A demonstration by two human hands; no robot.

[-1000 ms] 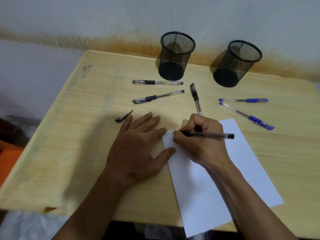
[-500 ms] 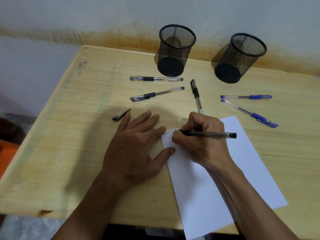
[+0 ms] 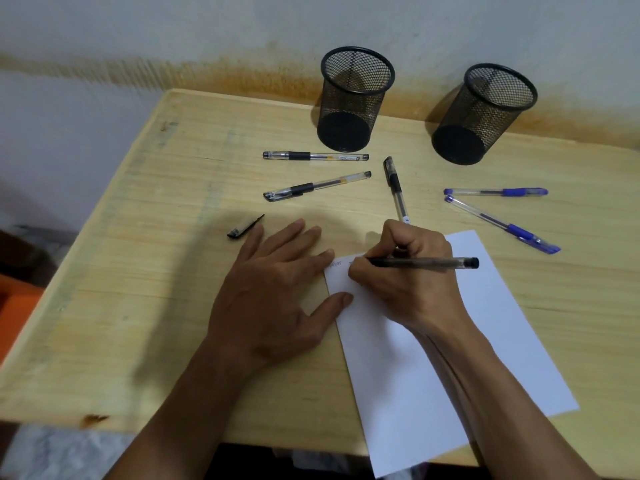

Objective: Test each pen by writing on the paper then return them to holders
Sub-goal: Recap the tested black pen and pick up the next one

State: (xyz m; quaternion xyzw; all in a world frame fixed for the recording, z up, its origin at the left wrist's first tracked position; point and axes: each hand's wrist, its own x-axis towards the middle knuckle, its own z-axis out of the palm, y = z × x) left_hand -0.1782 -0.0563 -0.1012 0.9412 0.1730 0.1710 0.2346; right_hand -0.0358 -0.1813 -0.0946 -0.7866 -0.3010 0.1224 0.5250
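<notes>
From the head view, I am in the middle of testing 1 black pen (image 3: 424, 262): my right hand (image 3: 405, 271) has its fingers curled tight round the barrel near the tip, and the tip sits at the upper left corner of the paper (image 3: 408, 362), where a few faint marks already show. My left hand (image 3: 273, 289) lies flat with fingers spread, mostly on the wooden table (image 3: 156, 271), its thumb and forefinger touching the paper's left edge to steady it. The cap (image 3: 245, 226) of this pen lies just beyond my left fingertips. Still on the table are 3 more black pens (image 3: 315, 155) (image 3: 317, 186) (image 3: 396, 188) and 2 blue pens (image 3: 495, 192) (image 3: 502, 224), all capped as far as I can tell. Both mesh holders, the left holder (image 3: 353, 98) and the right holder (image 3: 485, 112), stand at the back and look empty. I judge this the first pen, so next I should finish the line, fetch the cap with my left hand, close the pen and drop it in a holder.
</notes>
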